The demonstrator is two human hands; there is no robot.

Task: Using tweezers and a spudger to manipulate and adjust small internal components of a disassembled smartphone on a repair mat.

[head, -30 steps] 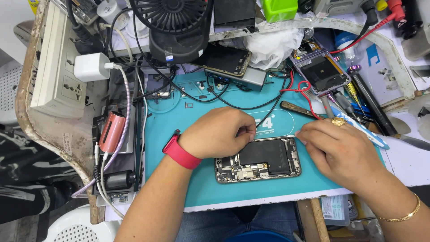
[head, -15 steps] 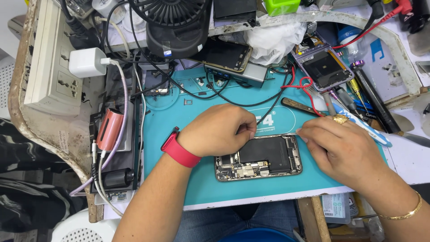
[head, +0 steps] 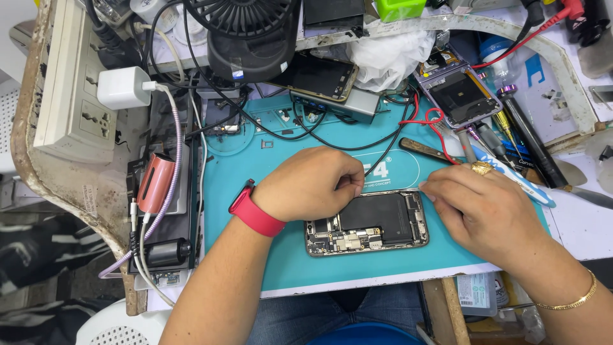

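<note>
Two bare hands work over an opened phone that lies flat on a teal mat near the front edge of a crowded bench. The phone has its back off, showing a black battery and a strip of small metal parts along its lower left side. The left hand, with a red wristband on the wrist, rests curled over the phone's upper left corner, its fingers pinched close together at the phone's top edge; whether it holds anything between them cannot be told. The right hand, wearing a gold ring and a gold bracelet, sits at the phone's right end with its fingertips drawn together and touching the top right corner; anything it may grip is too small to see. Above the mat stands a black fan, and just behind the mat lies another phone beside a crumpled white cloth. To the upper right, a third opened phone lies tilted, with red wires looping beside it and several screwdrivers lying next to it. At the far left, a white charger is plugged into a dirty white power strip, and a pink cylinder lies on a dark tray left of the mat.
</note>
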